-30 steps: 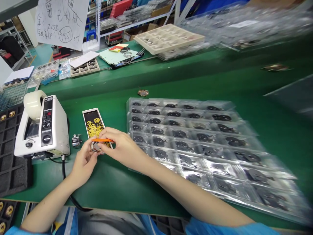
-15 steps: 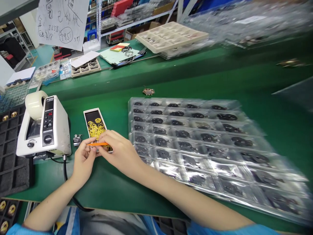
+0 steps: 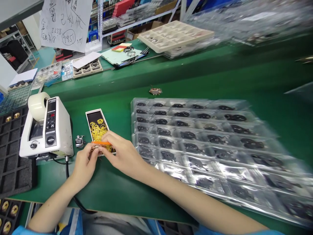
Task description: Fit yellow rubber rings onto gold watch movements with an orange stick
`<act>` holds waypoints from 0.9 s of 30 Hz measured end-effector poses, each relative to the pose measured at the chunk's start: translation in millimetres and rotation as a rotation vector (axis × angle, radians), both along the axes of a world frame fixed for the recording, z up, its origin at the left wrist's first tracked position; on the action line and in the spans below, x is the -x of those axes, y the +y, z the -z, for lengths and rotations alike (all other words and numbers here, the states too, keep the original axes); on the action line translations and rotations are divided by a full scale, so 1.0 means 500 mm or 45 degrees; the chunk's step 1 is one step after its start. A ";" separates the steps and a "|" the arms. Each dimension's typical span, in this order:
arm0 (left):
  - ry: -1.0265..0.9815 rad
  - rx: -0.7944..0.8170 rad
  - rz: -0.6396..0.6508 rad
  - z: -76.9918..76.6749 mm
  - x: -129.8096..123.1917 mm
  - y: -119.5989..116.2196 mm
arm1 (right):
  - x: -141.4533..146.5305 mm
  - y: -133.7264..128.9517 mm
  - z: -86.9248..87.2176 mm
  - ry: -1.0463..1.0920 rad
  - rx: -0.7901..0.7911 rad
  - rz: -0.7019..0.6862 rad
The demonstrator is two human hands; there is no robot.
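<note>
My left hand (image 3: 84, 168) pinches a small shiny metal piece (image 3: 96, 147) between thumb and fingers; its form is largely covered. With closed fingers my right hand (image 3: 128, 158) grips a thin orange stick-like tool (image 3: 100, 143), lying nearly level just above that piece. The right thumb reaches the metal piece too. Right behind both hands is a narrow white box (image 3: 88, 126) with a dark inside, holding a heap of yellow ring-shaped parts (image 3: 97, 130). Its near end is partly covered by my right hand.
Left stand a white tape dispenser (image 3: 52, 130), a small metal counter (image 3: 79, 142) and a black compartment tray (image 3: 14, 163). A large clear blister tray (image 3: 176, 129) of dark parts fills the right. Behind it lies a small metal piece (image 3: 156, 91). A beige tray (image 3: 176, 36) rests on the ledge.
The view has shifted slightly, so everything sits a little further right. Both hands stay together by the box, and the metal piece between the fingers shows a bit more.
</note>
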State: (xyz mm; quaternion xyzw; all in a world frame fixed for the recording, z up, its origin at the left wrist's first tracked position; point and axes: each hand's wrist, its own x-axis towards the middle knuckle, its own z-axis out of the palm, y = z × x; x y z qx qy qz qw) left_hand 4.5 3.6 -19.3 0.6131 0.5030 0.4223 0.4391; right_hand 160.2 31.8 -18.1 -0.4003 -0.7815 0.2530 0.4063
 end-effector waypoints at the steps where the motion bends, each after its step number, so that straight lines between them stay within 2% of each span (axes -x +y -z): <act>1: 0.090 -0.082 -0.011 -0.006 0.005 0.003 | -0.001 -0.003 -0.001 -0.010 -0.159 0.033; 4: 0.134 -0.237 -0.167 -0.024 0.013 0.010 | -0.002 -0.018 -0.001 0.004 -0.736 0.201; 6: -0.008 -0.105 -0.234 -0.028 0.013 0.012 | 0.000 -0.028 0.001 -0.024 -1.059 0.263; 8: -0.190 0.124 -0.232 -0.028 0.010 0.013 | 0.005 -0.034 0.006 -0.122 -1.205 0.264; 11: -0.390 0.330 -0.192 -0.026 0.002 0.011 | 0.012 -0.029 0.013 -0.238 -1.104 0.332; 13: -0.455 0.360 -0.183 -0.026 -0.003 0.007 | 0.013 -0.019 0.016 -0.235 -0.976 0.380; 16: -0.483 0.348 -0.199 -0.027 -0.010 0.000 | 0.011 -0.007 0.020 -0.206 -0.881 0.320; 24: -0.327 0.202 -0.213 -0.011 -0.009 -0.011 | 0.006 -0.002 0.024 -0.224 -1.051 0.184; 27: -0.330 0.201 -0.221 -0.006 -0.009 -0.010 | 0.004 0.001 0.019 -0.249 -1.040 0.147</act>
